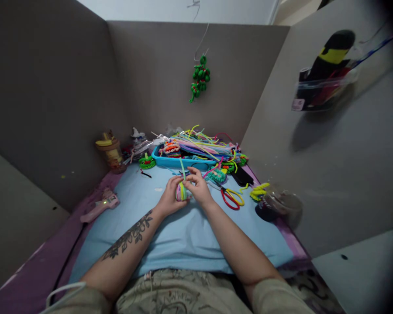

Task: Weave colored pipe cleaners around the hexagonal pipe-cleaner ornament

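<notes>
My left hand (168, 197) and my right hand (198, 186) meet over a light blue cloth (183, 235). Between them they grip a small bundle of coiled pipe cleaners (182, 191) in pink, yellow and green. A green strand (182, 167) rises from the bundle toward the tray. My left fingers wrap the bundle's left side. My right fingers pinch its top and right side. Behind the hands stands a blue tray (180, 162) piled with colourful pipe cleaners (203, 144).
A pink glue gun (100, 205) lies at the left. Red and yellow scissors (232, 197) lie right of my hands, beside a clear container (278, 204). A yellow-lidded cup (109, 152) stands back left. A green pipe-cleaner figure (200, 78) hangs on the grey partition.
</notes>
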A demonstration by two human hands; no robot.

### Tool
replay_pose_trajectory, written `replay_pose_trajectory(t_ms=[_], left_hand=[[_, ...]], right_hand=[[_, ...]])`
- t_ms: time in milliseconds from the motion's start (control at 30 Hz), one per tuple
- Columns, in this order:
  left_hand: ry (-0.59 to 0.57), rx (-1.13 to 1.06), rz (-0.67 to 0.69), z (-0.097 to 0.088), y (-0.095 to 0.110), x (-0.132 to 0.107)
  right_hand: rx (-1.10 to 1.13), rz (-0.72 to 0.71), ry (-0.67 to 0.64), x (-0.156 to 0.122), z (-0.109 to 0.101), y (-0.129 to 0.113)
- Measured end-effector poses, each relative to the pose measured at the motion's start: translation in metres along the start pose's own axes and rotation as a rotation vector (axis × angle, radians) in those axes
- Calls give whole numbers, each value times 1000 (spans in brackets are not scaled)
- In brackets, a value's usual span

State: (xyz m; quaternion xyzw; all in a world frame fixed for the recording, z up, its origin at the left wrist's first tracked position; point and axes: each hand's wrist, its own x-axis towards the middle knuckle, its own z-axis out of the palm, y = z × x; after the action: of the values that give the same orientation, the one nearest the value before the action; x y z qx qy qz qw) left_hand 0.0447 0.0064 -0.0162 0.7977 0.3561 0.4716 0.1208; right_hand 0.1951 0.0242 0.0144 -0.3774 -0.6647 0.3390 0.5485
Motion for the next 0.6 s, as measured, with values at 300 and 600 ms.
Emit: replay_pose_trajectory(t_ms=[300, 600], left_hand=[[20, 23, 28, -2, -1, -2], [6, 40, -49, -2, -2, 0]], right_hand=[[-83, 49, 59, -1, 7, 1], [-48, 8, 119, -5, 11, -5]])
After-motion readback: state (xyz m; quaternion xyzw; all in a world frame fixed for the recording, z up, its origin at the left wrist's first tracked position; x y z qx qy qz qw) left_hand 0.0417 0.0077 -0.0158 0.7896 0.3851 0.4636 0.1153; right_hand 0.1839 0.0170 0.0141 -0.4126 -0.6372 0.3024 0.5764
